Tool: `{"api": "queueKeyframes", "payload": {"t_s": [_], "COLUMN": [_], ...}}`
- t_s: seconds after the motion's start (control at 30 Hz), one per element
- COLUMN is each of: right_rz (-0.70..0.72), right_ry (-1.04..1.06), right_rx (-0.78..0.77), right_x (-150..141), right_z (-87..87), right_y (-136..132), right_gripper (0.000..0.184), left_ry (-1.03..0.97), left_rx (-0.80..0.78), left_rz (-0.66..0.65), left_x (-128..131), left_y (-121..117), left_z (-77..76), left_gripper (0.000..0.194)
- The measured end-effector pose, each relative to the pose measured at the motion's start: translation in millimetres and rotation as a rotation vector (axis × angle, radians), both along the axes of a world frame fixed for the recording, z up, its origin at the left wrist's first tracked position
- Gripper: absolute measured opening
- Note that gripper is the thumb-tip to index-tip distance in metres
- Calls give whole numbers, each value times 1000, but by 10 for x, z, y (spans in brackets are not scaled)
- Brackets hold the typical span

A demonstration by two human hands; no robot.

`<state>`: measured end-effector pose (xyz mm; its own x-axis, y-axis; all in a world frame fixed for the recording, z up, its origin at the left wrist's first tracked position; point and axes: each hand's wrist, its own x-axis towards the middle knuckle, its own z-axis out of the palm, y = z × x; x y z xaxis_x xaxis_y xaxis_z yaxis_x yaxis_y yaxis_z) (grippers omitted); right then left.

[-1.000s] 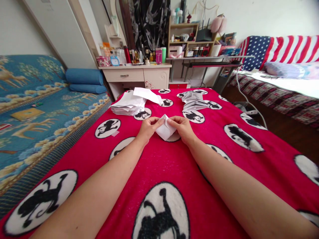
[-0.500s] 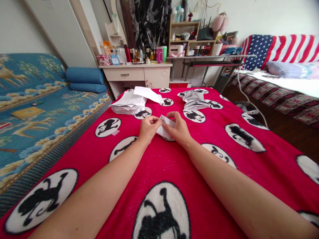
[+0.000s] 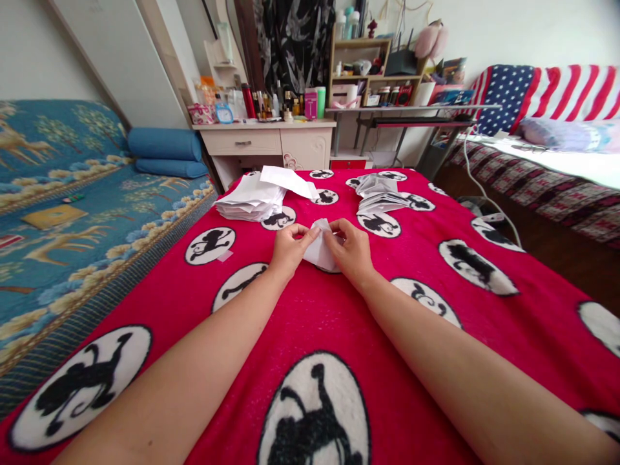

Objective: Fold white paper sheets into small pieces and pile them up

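Note:
A small piece of white paper (image 3: 320, 252) is held between my two hands, just above the red cloth (image 3: 300, 316) with its black-and-white oval prints. My left hand (image 3: 290, 248) pinches the paper's left side between thumb and fingers. From the right, my right hand (image 3: 352, 250) grips the upper part, its thumb pressed on the sheet. Fingers cover part of the paper, so its full shape is hidden. Beyond my left hand lies a stack of white paper sheets (image 3: 252, 201). Past my right hand rests a smaller pile of folded papers (image 3: 382, 196).
A small pale scrap (image 3: 225, 256) lies on the cloth to the left. A blue patterned sofa (image 3: 97, 226) flanks the left side. Behind stand a cream cabinet (image 3: 264, 143) with bottles on top and a desk (image 3: 411, 110). A white cable (image 3: 489, 200) hangs at the right.
The paper's top edge has shifted between my fingers, and my right thumb and fingers have closed in nearer to my left hand. Both piles lie as before.

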<state>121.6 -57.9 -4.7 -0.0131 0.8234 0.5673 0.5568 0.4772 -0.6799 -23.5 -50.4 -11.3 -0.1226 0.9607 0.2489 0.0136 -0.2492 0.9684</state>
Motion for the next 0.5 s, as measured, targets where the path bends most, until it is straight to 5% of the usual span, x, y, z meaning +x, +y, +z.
{"api": "queueKeyframes", "payload": {"t_s": [0.5], "right_rz": [-19], "right_ry": [-76], "right_rx": [73], "right_x": [-25], "right_z": [72], "right_y": [-75], "right_gripper": [11], "left_ry": [-9], "left_rx": [8], "left_rz": [58], "left_x": [41], "left_y": [2], "left_z": [23], "left_gripper": [29]}}
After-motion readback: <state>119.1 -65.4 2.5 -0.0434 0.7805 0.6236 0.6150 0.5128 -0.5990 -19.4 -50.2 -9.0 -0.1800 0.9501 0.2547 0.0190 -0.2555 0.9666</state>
